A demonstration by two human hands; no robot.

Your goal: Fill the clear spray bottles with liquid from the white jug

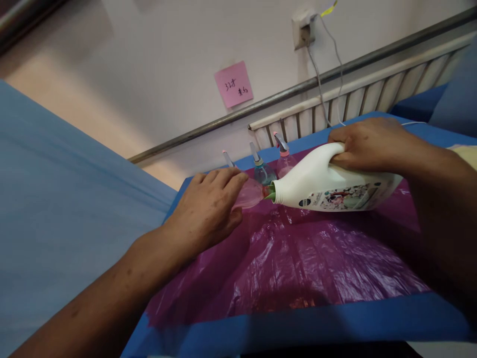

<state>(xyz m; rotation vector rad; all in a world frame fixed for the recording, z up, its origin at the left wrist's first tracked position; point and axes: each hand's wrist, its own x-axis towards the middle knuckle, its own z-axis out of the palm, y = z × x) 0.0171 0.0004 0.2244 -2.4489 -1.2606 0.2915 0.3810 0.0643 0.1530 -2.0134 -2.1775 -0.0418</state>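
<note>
My right hand (367, 144) is wrapped round the handle of a large white detergent jug (316, 174), which lies tipped on its side with its mouth to the left. Its green spout meets the neck of a small pink clear bottle (249, 194). My left hand (208, 204) is closed round that bottle and covers its far part. Just behind stand a blue spray bottle (264, 171) and a pink spray bottle (285, 161). A grey spray head (228, 159) shows above my left fingers; what lies below it is hidden.
A crinkled purple plastic sheet (286, 263) covers the blue table (316, 320). Blue cloth (74, 214) hangs at the left. Along the wall run a metal rail (212, 124) and a white slatted rack (335, 104). A cable (316, 69) drops from the wall socket (303, 30).
</note>
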